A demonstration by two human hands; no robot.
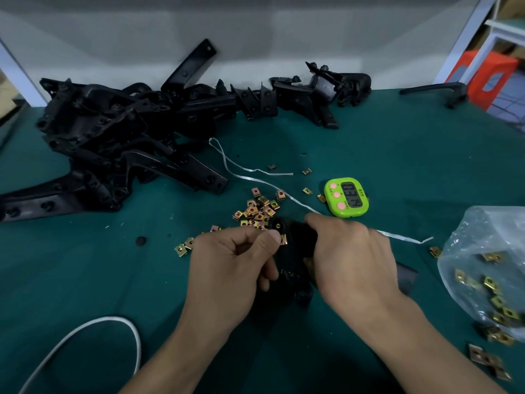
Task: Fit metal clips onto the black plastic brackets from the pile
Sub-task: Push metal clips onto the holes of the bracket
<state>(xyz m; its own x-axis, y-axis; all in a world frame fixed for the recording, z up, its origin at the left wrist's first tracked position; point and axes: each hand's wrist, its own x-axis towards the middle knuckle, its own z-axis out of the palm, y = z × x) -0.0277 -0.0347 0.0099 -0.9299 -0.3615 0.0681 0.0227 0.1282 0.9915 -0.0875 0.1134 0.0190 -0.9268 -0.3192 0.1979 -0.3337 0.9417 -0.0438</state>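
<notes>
In the head view, the clip [283, 239] sat at the edge of the bracket [294, 251], held just over the bench [397, 155] near the loose clips [258, 209]. It probably needed pushing on square, hole over hole, with the bracket braced. The left grip [227, 265] pinched the clip with thumb and curled forefinger. The right grip [349, 257] wrapped the bracket, knuckles up.

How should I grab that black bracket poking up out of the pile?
Pinch the bracket by its flat upper end, coming from above. That end sticks clear of the pile, while its lower end is buried among other brackets.
</notes>
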